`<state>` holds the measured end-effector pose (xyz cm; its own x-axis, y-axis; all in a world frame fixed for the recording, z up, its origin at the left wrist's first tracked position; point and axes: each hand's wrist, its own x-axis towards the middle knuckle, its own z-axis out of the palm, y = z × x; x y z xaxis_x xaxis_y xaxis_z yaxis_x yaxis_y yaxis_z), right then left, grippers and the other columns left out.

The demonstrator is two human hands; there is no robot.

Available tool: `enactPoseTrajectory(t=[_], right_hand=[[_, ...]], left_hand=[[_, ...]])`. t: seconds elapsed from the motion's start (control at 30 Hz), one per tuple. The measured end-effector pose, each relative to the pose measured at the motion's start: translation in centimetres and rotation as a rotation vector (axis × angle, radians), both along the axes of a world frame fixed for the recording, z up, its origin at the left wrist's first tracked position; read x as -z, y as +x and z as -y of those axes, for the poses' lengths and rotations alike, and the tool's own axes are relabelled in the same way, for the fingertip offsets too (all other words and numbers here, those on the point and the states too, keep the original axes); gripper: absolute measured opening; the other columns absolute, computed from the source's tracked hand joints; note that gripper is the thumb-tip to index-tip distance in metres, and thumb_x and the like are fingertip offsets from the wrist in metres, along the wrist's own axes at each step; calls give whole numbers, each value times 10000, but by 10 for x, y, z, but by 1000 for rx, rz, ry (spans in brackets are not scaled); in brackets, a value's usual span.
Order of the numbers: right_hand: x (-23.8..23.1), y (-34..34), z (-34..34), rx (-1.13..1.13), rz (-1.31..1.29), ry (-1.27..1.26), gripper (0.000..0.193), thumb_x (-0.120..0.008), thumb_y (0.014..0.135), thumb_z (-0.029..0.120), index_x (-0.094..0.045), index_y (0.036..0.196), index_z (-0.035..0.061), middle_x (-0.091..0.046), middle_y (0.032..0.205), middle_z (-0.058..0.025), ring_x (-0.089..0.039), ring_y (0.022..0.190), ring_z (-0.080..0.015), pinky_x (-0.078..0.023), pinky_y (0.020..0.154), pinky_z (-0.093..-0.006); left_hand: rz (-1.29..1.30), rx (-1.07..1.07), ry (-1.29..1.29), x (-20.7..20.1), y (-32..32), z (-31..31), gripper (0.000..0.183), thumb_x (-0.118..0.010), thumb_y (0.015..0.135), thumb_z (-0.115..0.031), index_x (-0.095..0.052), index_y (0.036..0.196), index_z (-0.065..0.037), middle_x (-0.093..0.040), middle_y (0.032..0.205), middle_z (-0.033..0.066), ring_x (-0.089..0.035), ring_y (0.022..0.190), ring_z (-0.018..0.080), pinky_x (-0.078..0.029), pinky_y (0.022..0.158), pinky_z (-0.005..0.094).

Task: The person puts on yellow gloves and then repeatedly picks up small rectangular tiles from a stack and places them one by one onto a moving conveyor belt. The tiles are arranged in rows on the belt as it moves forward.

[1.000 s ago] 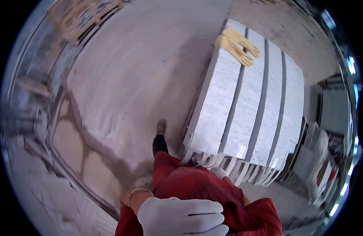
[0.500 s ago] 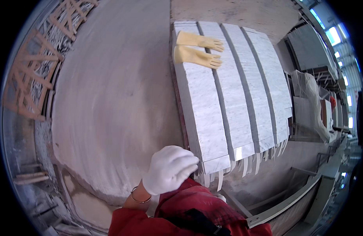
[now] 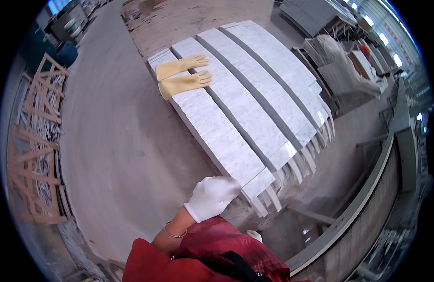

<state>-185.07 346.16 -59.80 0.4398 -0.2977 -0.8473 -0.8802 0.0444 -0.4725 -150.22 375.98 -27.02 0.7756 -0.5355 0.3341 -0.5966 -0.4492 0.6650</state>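
Note:
My left hand (image 3: 211, 198), in a white glove, is beside the near left corner of several long rows of white, grey-veined stone slabs (image 3: 226, 141). Its fingers are curled in and their tips are blurred, so whether anything is in them or they touch the stone is hidden. A small white patch past my red clothing seems to be my right hand (image 3: 255, 236) in its glove; its fingers are hidden. Two pale yellow rubber gloves (image 3: 185, 84) lie flat across the far left end of the slabs. White strips (image 3: 295, 170) hang from the slabs' near ends.
Wooden frames (image 3: 41, 174) stand along the left side, with a blue barrel (image 3: 66, 53) beyond. Curving along the lower right is a long metal-edged barrier (image 3: 348, 235). More slabs and a plastic-wrapped stack (image 3: 341, 66) are at the back right. Grey floor (image 3: 109, 127) stretches left of the slabs.
The view has turned, so the slabs and yellow gloves sit farther left and slanted. My left hand stays by the near corner, its fingertips now blurred.

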Motion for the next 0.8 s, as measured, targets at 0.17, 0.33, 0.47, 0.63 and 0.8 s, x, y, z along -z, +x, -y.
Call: enactPoseTrajectory(t=[0.17, 0.33, 0.47, 0.63, 0.8], right_hand=[[0, -10, -60, 204, 41, 42, 371, -655, 989, 184, -681, 1320, 20, -747, 1026, -157, -721, 808, -244, -595, 695, -353], [0, -19, -109, 157, -2, -9, 368, -658, 985, 207, -695, 1310, 39, -751, 1058, -162, -724, 869, -253, -587, 752, -358], [-3, -1, -133, 56, -53, -76, 366, -661, 981, 225, -706, 1302, 53, -753, 1083, -166, -727, 917, -261, -580, 797, -361], [-8, 57, -162, -69, -138, -157, 364, -664, 977, 248, -720, 1292, 72, -756, 1115, -170, -730, 977, -271, -572, 854, -366], [-19, 159, -207, -211, -231, -244, 363, -668, 973, 271, -734, 1282, 91, -760, 1146, -175, -734, 1038, -281, -564, 911, -371]], left_hand=[[32, 154, 129, -15, -32, -25, 161, -748, 905, -251, -719, 1027, -151, -683, 909, 32, -679, 869, 261, -539, 800, 407], [-33, 240, 366, 8, -39, -84, 175, -710, 938, -302, -750, 1032, -160, -698, 912, 49, -695, 874, 277, -557, 809, 420], [-172, 129, 472, 46, -7, -128, 217, -671, 965, -348, -779, 1051, -181, -727, 973, 82, -715, 924, 303, -574, 828, 443], [-407, 109, 359, 91, 96, -155, 304, -641, 996, -383, -766, 1140, -147, -747, 1080, 117, -721, 1009, 317, -572, 879, 439], [-1195, -170, -431, 166, 244, -174, 308, -697, 1024, -278, -719, 1214, -37, -727, 960, 51, -679, 781, 134, -555, 698, 279]])
